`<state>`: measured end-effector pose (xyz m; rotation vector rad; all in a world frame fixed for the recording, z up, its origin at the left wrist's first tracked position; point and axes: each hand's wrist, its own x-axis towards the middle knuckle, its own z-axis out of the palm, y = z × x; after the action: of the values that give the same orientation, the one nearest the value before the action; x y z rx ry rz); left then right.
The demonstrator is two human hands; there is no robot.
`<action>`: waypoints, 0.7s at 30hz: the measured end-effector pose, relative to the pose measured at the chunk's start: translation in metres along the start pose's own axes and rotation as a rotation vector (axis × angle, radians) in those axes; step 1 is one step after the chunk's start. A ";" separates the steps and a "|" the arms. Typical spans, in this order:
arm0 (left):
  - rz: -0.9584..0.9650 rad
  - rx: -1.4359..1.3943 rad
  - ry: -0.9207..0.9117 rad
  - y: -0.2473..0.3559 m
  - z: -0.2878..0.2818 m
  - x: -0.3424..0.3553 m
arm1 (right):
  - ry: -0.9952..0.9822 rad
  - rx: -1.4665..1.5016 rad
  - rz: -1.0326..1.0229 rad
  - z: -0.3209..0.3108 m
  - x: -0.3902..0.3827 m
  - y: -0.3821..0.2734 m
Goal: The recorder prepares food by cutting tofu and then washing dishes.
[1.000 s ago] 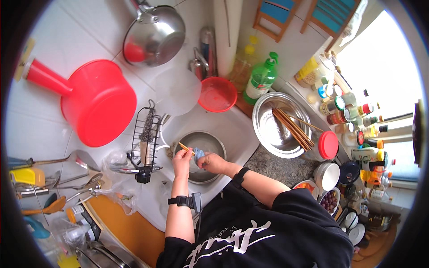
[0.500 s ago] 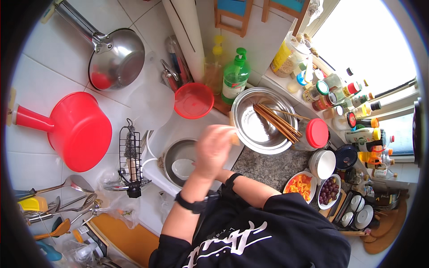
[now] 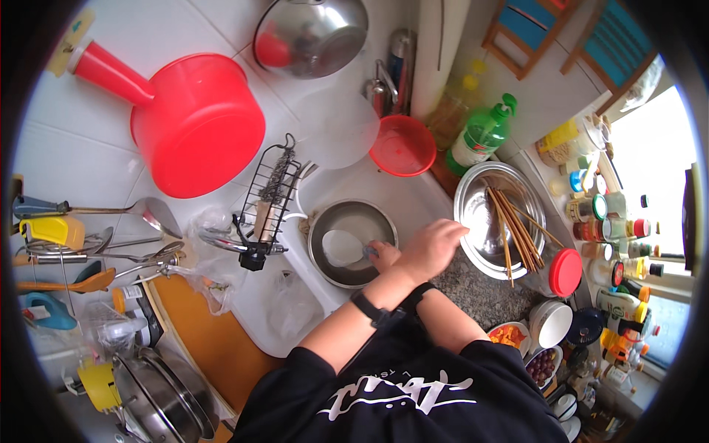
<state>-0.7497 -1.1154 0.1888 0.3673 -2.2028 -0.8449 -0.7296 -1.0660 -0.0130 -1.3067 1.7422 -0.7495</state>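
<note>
My forearms cross over the counter. My left hand (image 3: 436, 245) is by the near-left rim of a steel basin (image 3: 473, 199), fingers stretched toward it with nothing visible in them. A bundle of brown chopsticks (image 3: 519, 229) leans in this basin, one stick reaching over the near rim. Lower left, my right hand (image 3: 385, 256) reaches into a round metal pot (image 3: 321, 263) in the sink. Its fingers are closed on a small bluish-grey piece (image 3: 368, 252), too small to identify. Beside them in the pot lies a white round dish (image 3: 342, 247).
A red bowl (image 3: 402, 145) and green pump bottle (image 3: 480, 136) stand behind the sink (image 3: 325, 181). A wire rack (image 3: 267, 203) is left of the pot. Right are a red-lidded jar (image 3: 564, 272), white bowls (image 3: 550, 325), cut orange fruit (image 3: 509, 335) and grapes (image 3: 541, 364).
My view has shifted left and down, so things appear further right. My left hand has moved toward the steel basin, baring my right hand in the pot. The chopsticks lie differently.
</note>
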 end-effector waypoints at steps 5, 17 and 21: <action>-0.886 0.033 0.344 -0.080 -0.077 -0.125 | -0.161 0.061 -0.025 0.016 0.062 -0.001; -1.916 -0.791 0.706 -0.144 -0.074 -0.257 | -0.429 -0.775 0.068 0.045 0.090 0.016; -2.036 -0.723 0.832 -0.170 -0.060 -0.267 | -0.331 -0.607 0.188 0.026 0.110 0.009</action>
<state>-0.5225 -1.1390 -0.0379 2.0932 -0.0396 -1.7465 -0.7252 -1.1687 -0.0611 -1.5184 1.8433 0.1245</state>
